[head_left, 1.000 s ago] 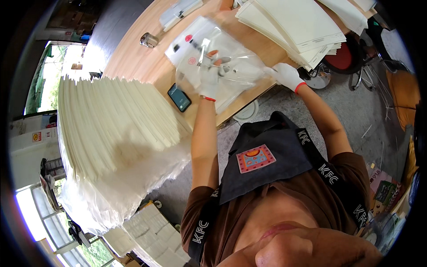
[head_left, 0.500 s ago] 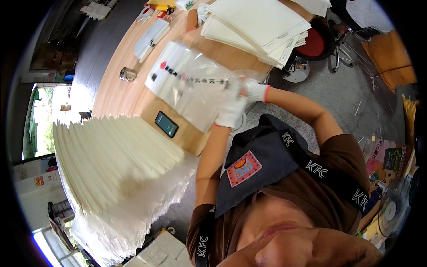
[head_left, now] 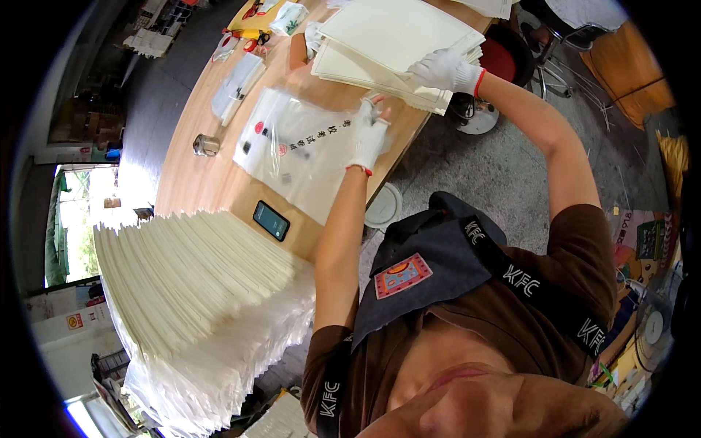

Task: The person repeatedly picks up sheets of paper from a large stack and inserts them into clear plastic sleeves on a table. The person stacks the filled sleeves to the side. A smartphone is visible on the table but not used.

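On the wooden table lies a clear plastic bag (head_left: 321, 171) with dark printing and a red mark. My left hand (head_left: 369, 135), in a white glove with bare fingertips, grips the bag's right edge with curled fingers. To the right and farther off, my right hand (head_left: 447, 71), also gloved, has its fingers closed over the near right edge of a stack of large cream paper sheets (head_left: 387, 36). The sheets lie slightly fanned, overhanging the table's right edge. Another person's gloved hand (head_left: 314, 40) is at the stack's left side.
A phone (head_left: 271, 220) lies near the table's front, and a metal cup (head_left: 206, 145) stands left. Beyond are a flat plastic-wrapped pack (head_left: 238, 87) and a yellow-handled tool (head_left: 252, 34). A tall pile of plastic-wrapped sheets (head_left: 197, 285) stands nearer left. A red-seated stool (head_left: 504, 58) is at right.
My hands, together at the bag's right end before, are now apart. The right has moved up and right onto the sheets; the left stays at the bag, slightly farther forward.
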The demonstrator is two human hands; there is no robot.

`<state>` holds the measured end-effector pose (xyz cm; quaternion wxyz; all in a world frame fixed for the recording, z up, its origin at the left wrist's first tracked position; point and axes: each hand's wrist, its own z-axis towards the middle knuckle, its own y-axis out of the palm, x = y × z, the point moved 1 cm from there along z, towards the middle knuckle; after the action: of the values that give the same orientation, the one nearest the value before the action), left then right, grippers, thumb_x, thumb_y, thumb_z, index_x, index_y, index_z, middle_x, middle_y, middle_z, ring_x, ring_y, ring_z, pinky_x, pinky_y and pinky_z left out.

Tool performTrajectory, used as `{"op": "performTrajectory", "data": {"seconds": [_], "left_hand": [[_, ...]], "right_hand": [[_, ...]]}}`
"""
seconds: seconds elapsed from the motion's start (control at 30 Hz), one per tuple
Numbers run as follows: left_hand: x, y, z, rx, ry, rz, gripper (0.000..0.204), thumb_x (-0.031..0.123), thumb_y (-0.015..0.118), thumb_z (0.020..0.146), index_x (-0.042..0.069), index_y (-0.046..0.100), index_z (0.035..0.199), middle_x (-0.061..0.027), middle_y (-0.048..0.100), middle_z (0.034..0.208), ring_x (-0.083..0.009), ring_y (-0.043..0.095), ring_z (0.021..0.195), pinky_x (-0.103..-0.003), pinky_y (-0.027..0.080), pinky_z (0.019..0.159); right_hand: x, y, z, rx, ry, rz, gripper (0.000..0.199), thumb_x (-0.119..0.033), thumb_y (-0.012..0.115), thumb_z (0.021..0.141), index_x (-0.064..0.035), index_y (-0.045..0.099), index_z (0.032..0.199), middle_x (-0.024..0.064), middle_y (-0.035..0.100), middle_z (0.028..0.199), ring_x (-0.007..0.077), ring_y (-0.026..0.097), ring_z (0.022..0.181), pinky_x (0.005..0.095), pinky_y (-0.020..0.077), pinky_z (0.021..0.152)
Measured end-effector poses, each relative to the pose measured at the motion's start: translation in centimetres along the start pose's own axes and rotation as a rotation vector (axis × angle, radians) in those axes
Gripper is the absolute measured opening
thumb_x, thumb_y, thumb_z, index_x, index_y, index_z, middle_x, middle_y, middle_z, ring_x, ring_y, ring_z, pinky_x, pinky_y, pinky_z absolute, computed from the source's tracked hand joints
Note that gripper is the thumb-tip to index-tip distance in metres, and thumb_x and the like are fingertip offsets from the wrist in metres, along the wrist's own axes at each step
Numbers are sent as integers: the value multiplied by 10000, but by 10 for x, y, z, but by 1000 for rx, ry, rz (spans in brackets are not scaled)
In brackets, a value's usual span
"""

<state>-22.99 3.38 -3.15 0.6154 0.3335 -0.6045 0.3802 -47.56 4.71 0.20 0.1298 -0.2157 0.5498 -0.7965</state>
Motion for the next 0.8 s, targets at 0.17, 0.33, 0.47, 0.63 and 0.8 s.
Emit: {"op": "performTrajectory", "data": {"seconds": [0.17, 0.33, 0.47, 0.63, 0.8], "left_hand": [[5, 5, 13, 259, -512, -865, 249, 186, 596, 874, 18, 545, 1050, -90, 608, 979, -170, 592, 810, -321, 501, 701], [34, -59, -35, -15, -431, -216, 299, 25, 524, 816, -50, 528, 1106, -129, 637, 967, -191, 632, 825, -298, 525, 687], [62, -61, -52, -122, -269, 60, 438, 50, 524, 829, -58, 435, 1244, -149, 641, 992, -213, 630, 938, -308, 525, 809], [94, 45, -96, -545, -495, 1073, 934, 420, 614, 782, 57, 104, 1475, -268, 351, 1405, -400, 471, 1198, -454, 366, 1008], [53, -26, -98, -13, -62, 153, 607, 325, 517, 911, 72, 315, 1424, -124, 389, 1429, -249, 544, 1096, -344, 469, 896]], "right_hand": [[-93, -69, -12, 21, -112, 209, 219, -316, 588, 818, -110, 575, 889, 85, 598, 837, 233, 631, 698, 378, 522, 611], [-87, -48, -72, 225, 741, 1167, 373, -313, 573, 890, -81, 557, 1182, 132, 587, 1146, 214, 578, 1066, 345, 474, 906], [-103, 6, -91, 201, 870, 2253, 478, -234, 614, 875, -12, 480, 1276, 103, 539, 1253, 206, 533, 1138, 344, 434, 962], [-167, 9, -46, 213, 926, 1606, 522, -319, 656, 843, -19, 534, 1252, 74, 610, 1160, 147, 549, 1036, 279, 422, 893], [-139, -53, -48, 223, 730, 1195, 366, -337, 612, 868, -5, 640, 1018, 145, 668, 875, 217, 650, 783, 324, 486, 696]]}}
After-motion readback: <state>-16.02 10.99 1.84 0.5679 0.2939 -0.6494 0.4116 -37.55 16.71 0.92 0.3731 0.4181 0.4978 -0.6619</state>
